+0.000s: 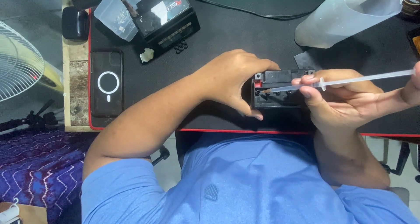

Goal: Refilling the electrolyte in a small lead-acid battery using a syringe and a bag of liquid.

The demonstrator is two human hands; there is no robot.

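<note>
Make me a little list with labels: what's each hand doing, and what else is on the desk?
left hand: steadies a small black battery from its left side
right hand: holds a clear syringe, tip at a hole in the battery's top
desk: black mat with red edge
phone: lies flat, far left
second black battery: top left, beside a clear plastic cup
small black caps: loose cluster by that battery
</note>
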